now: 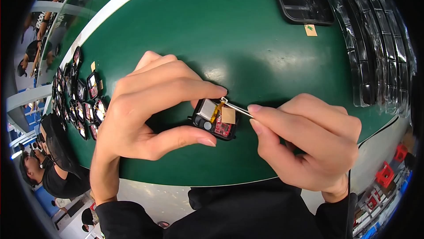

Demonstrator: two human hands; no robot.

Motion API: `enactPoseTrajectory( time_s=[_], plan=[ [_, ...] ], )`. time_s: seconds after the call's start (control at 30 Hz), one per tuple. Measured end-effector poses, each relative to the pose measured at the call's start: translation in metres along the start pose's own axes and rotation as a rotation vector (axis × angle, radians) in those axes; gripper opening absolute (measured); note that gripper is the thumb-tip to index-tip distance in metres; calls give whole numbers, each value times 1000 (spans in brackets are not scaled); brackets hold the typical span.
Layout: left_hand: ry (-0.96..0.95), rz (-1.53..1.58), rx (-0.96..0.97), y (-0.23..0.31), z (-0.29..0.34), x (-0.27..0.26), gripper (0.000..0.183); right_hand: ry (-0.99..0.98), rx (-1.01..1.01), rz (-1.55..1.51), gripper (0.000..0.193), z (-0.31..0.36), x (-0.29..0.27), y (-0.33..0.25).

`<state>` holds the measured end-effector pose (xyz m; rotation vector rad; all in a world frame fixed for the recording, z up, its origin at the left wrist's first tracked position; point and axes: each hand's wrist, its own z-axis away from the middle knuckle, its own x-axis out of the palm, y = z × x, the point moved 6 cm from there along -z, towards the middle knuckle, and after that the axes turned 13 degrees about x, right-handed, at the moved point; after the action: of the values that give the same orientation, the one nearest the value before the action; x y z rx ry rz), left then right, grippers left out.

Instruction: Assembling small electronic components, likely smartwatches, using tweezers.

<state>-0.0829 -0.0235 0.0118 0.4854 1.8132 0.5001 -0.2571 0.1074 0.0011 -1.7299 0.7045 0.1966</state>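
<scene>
Holding at the centre of the frame, open side up, a small black device (215,123), with red circuit board (224,128), silver block (206,109) and yellow flex strip (216,113) showing inside; impossible to tell whether resting on the green counter (185,31) or lifted just off it. Steadying it from the left with the left hand (143,104), fingers closed on its edges, forefinger above, thumb below. Gripping slim metal tweezers (239,108) from the right with the right hand (309,137), fingers pinched together, tip at a small pale piece (224,100) by the flex strip's upper end. Seemingly in hand: fine positioning work at that upper edge. Probably called for next: a firm left hold and a tiny, careful shift of the tip, without straining the strip. Farther out, clustered at the left of the frame, many similar devices (88,111); along the right edge, stacked plastic trays (375,49)
</scene>
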Motion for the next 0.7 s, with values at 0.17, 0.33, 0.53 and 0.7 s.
enactPoseTrajectory(
  time_s=[0.17, 0.33, 0.53, 0.7],
  plan=[
    [-8, -2, 1, 1, 0, 0, 74, 31, -67, 9, 30, 4, 2, -1],
    [-2, -12, 1, 1, -2, 1, 74, 23, -57, 38, 29, 4, 0, -4],
    [2, -15, 3, 2, -1, 0, 74, 33, -57, 18, 29, 5, -1, -4],
    [5, -15, 14, 2, -1, 0, 75, 42, -51, 7, 29, 6, 0, -2]
  ],
)
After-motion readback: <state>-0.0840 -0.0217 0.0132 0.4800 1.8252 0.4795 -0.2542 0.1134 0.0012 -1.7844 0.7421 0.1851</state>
